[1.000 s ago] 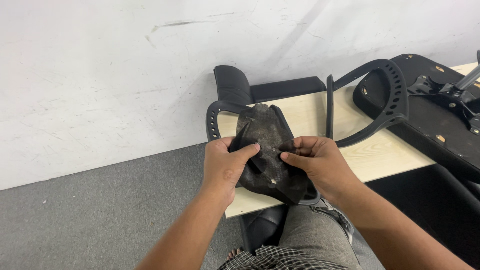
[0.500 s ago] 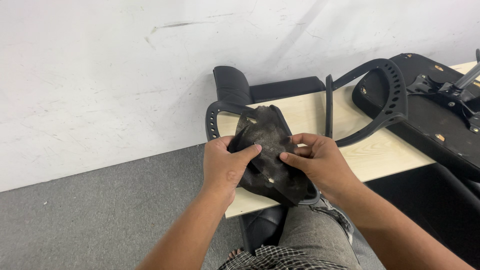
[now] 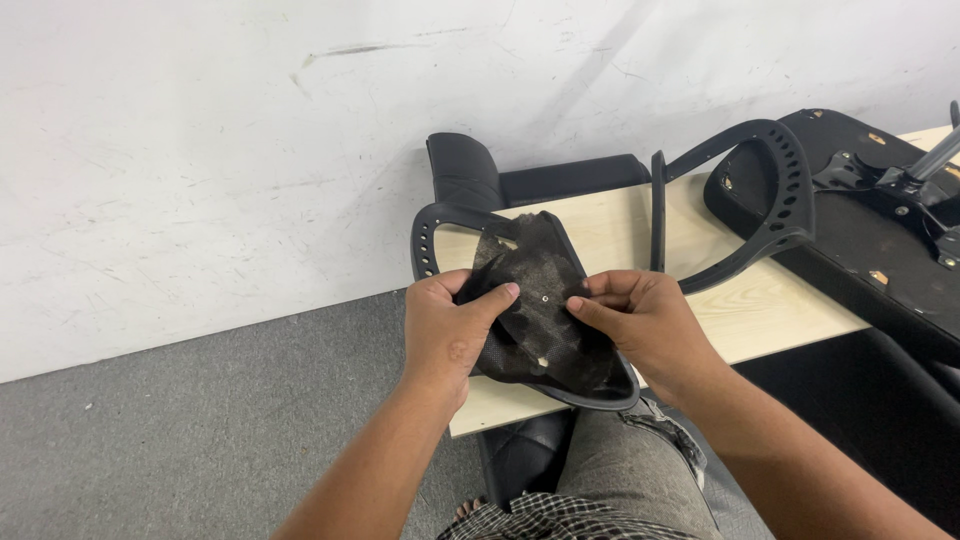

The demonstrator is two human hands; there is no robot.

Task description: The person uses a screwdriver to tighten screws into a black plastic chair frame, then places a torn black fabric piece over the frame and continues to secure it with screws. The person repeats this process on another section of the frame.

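head view: both hands hold a black chair armrest pad (image 3: 545, 320), turned with its underside up and covered by dark fabric with small screw holes. the left hand (image 3: 445, 335) closes on the left edge of the pad, its thumb pressed on the fabric. the right hand (image 3: 645, 320) closes on the right edge, with thumb and forefinger pinched narrow on the fabric near the middle. the pad is over the near edge of a light wooden table (image 3: 740, 310), above the person's lap in grey trousers (image 3: 620, 470).

a perforated black armrest frame (image 3: 430, 235) curves out from behind the far left side of the pad; if it is joined to the pad, i cannot tell. a second perforated black armrest frame (image 3: 770, 210) lies on the table to the right, touching a black seat base (image 3: 860, 230) that lies upside down with its metal mechanism (image 3: 910, 180) on top. a black cushioned chair part (image 3: 530, 180) is at the far side of the table, against the white wall (image 3: 250, 150). grey carpet floor (image 3: 180, 450) is at the left.
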